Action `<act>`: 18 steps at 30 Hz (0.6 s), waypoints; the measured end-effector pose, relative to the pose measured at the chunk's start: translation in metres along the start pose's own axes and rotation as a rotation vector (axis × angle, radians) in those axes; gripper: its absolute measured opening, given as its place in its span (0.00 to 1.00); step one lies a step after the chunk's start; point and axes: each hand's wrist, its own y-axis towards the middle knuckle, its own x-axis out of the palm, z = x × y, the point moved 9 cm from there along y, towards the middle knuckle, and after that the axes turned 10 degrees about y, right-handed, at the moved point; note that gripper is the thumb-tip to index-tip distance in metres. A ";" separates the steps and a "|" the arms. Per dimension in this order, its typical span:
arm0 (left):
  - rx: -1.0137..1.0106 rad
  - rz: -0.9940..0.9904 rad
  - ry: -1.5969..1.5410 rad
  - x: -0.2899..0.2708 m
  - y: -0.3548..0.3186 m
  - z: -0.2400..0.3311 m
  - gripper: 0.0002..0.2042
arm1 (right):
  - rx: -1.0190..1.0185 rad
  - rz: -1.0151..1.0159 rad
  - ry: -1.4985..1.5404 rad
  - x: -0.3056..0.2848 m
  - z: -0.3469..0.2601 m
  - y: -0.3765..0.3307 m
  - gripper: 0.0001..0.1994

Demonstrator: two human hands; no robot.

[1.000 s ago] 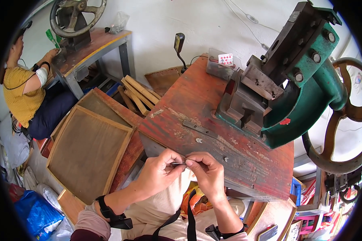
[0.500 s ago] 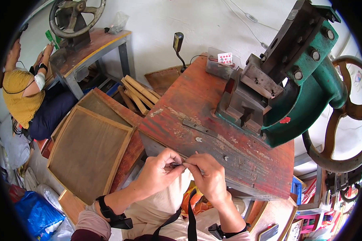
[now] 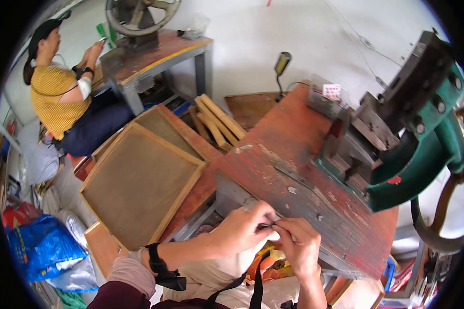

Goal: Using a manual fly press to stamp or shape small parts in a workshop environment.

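Note:
Both hands meet above my lap, just in front of the near edge of the worn red bench [image 3: 263, 144]. Pinched in my left hand [image 3: 242, 226] is a small dark piece [image 3: 264, 226], too small and partly covered to name. My right hand [image 3: 300, 242] has its thumb and fingertips pressed together right beside that piece; whether they grip it too is hidden. On the bench beyond the hands stands a green hand press [image 3: 423, 180] with a dark steel ram and block. A flat metal strip [image 3: 290, 174] and a few tiny metal bits lie on the bench top.
Left of the bench rests a wood-framed tray [image 3: 142, 183]. Wooden sticks [image 3: 219, 121] are piled behind it. A person in a yellow top [image 3: 56, 95] sits at another bench, far left. A clear plastic box [image 3: 322, 100] and a small lamp [image 3: 282, 64] stand toward the wall.
My view has swung left, so the bench and press sit further right and the seated person shows more fully. My hands stay together around the small dark piece.

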 end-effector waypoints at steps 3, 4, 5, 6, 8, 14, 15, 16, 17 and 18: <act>-0.023 0.000 -0.022 -0.003 -0.001 -0.003 0.16 | -0.005 -0.006 -0.032 0.006 0.000 -0.004 0.07; -0.051 0.003 -0.079 -0.003 -0.001 -0.007 0.16 | -0.025 -0.005 -0.045 0.007 -0.002 -0.005 0.09; -0.079 0.005 -0.137 -0.004 -0.001 -0.011 0.16 | -0.044 -0.002 -0.059 0.008 -0.004 -0.004 0.10; -0.078 0.004 -0.137 -0.004 -0.001 -0.010 0.16 | -0.043 -0.001 -0.060 0.006 -0.004 -0.005 0.10; -0.097 -0.009 -0.169 -0.004 0.001 -0.010 0.15 | -0.105 -0.083 -0.067 0.011 -0.007 -0.006 0.14; -0.250 -0.100 -0.367 0.001 0.001 -0.026 0.17 | -0.166 -0.138 -0.106 0.016 -0.010 -0.005 0.18; -0.250 -0.104 -0.369 0.001 0.002 -0.025 0.17 | -0.162 -0.137 -0.109 0.016 -0.009 -0.006 0.18; -0.279 -0.119 -0.363 0.002 0.002 -0.026 0.17 | -0.179 -0.135 -0.137 0.016 -0.010 -0.007 0.18; -0.308 -0.135 -0.356 0.002 0.002 -0.027 0.17 | -0.196 -0.133 -0.165 0.016 -0.011 -0.007 0.18; -0.305 -0.148 -0.361 0.004 0.003 -0.027 0.17 | -0.186 -0.127 -0.174 0.015 -0.010 -0.008 0.18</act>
